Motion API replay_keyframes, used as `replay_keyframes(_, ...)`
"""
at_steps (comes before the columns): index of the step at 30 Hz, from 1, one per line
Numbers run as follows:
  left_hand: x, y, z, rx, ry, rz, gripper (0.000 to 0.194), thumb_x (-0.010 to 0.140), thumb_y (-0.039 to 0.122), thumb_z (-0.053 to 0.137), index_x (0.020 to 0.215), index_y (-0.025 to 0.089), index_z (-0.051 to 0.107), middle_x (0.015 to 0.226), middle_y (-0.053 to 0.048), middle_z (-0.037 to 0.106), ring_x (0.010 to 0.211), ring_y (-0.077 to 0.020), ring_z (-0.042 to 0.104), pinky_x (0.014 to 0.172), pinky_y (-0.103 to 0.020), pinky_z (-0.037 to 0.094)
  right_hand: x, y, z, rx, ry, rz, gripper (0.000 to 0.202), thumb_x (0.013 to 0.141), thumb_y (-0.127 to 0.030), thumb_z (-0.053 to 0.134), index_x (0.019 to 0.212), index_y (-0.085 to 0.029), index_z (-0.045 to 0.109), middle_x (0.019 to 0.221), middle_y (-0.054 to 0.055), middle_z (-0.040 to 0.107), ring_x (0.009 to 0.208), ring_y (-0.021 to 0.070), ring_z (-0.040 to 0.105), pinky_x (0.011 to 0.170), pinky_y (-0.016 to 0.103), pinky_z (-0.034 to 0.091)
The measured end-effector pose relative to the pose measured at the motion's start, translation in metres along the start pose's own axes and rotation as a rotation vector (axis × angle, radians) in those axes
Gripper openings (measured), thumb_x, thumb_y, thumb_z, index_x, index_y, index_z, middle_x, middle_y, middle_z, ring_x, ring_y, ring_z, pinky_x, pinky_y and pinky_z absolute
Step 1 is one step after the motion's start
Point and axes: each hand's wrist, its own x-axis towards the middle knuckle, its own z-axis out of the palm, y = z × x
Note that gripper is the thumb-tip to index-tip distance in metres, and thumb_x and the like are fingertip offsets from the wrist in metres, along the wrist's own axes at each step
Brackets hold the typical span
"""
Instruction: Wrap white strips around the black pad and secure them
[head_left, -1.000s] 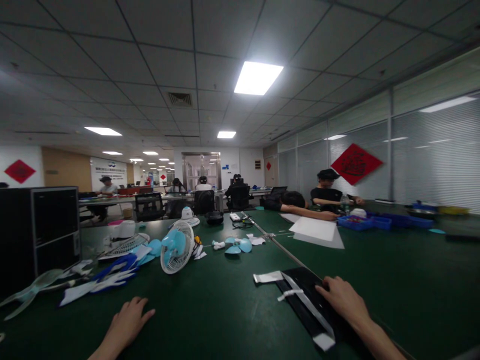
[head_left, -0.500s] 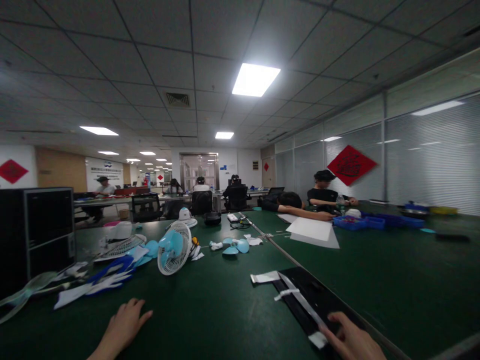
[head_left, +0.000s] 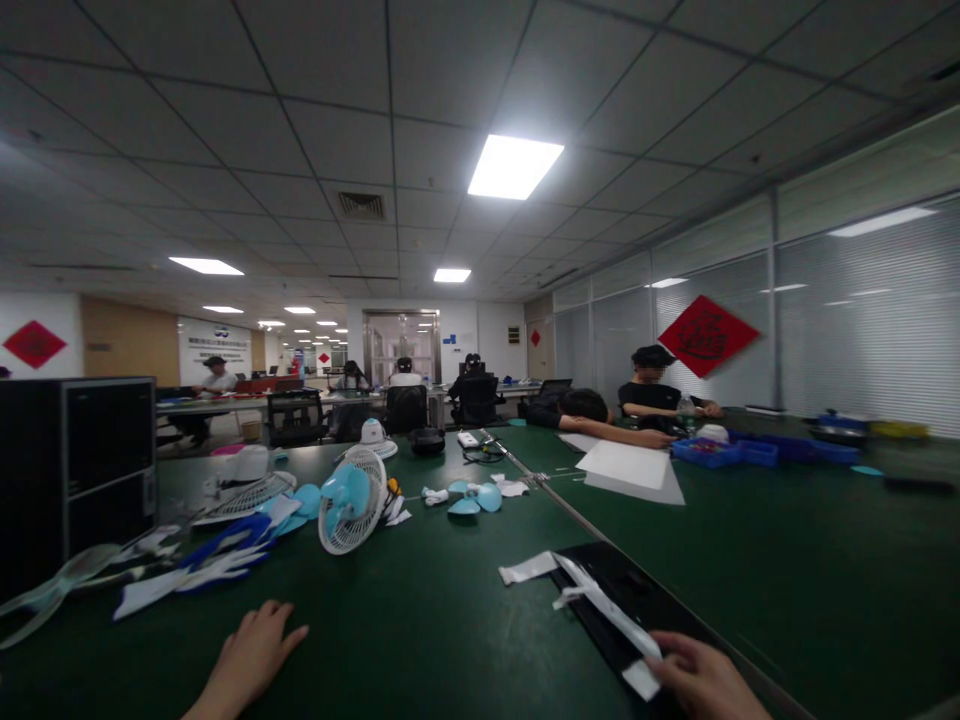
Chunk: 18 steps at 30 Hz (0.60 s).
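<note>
My left hand (head_left: 251, 655) lies on the green table top with its fingers stretched out, holding nothing. At the right, my right hand (head_left: 701, 668) pinches the near end of a long white strip (head_left: 609, 603) between thumb and fingers. Beneath the strip is a flat black panel or sheet (head_left: 634, 580); which of these it is I cannot tell. Another short white piece (head_left: 528, 568) sticks out past its far left corner, and a white tab (head_left: 641, 680) hangs at its near edge by my fingers.
A white fan guard with blue blades (head_left: 352, 500) stands beyond my left hand, near blue-and-white gloves (head_left: 195, 570). A black computer case (head_left: 109, 460) is at the left. Blue trays (head_left: 705, 452) lie far right. One person (head_left: 585, 410) leans on the table; another (head_left: 649, 390) sits beside.
My right hand has closed on the near end of the white strip, which is now slightly lifted and bent. My left hand has stayed in place. The view has shifted slightly.
</note>
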Motion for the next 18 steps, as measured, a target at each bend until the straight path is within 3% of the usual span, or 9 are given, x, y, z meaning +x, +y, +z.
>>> replay_keyframes(7, 0.001, 0.001, 0.004, -0.001, 0.039, 0.000, 0.060, 0.087, 0.046, 0.038, 0.135, 0.011, 0.049, 0.142, -0.017, 0.048, 0.129, -0.0310, 0.047, 0.100, -0.047, 0.044, 0.007, -0.029, 0.010, 0.216, 0.037, -0.080, 0.051, 0.065, -0.056, 0.053, 0.096, -0.018, 0.066, 0.060, 0.000, 0.055, 0.043, 0.0122, 0.043, 0.037, 0.022, 0.028)
replay_keyframes(11, -0.002, 0.002, -0.001, -0.026, 0.003, -0.004, 0.060, 0.087, 0.046, 0.039, 0.136, 0.012, 0.048, 0.143, -0.016, 0.047, 0.129, -0.0303, 0.047, 0.102, -0.047, 0.043, 0.017, -0.068, 0.004, 0.211, 0.064, -0.212, 0.050, 0.070, -0.052, 0.052, 0.100, -0.015, 0.063, 0.066, 0.002, 0.060, 0.050, 0.0146, 0.050, 0.042, 0.024, 0.035)
replay_keyframes(14, -0.004, 0.004, -0.003, -0.013, 0.006, 0.006, 0.059, 0.087, 0.045, 0.040, 0.135, 0.013, 0.049, 0.142, -0.015, 0.049, 0.129, -0.0300, 0.047, 0.101, -0.046, 0.044, 0.037, -0.096, 0.000, 0.109, 0.169, -0.357, 0.042, 0.073, -0.046, 0.051, 0.098, -0.014, 0.064, 0.075, 0.006, 0.066, 0.065, 0.0203, 0.061, 0.056, 0.027, 0.045)
replay_keyframes(18, -0.003, 0.007, 0.000, 0.045, 0.053, -0.010, 0.057, 0.088, 0.043, 0.040, 0.134, 0.013, 0.050, 0.141, -0.016, 0.049, 0.128, -0.0305, 0.048, 0.099, -0.046, 0.045, 0.076, -0.119, 0.013, -0.232, 0.325, -0.487, 0.031, 0.081, -0.033, 0.047, 0.099, -0.015, 0.065, 0.083, 0.008, 0.070, 0.074, 0.0219, 0.065, 0.068, 0.028, 0.046)
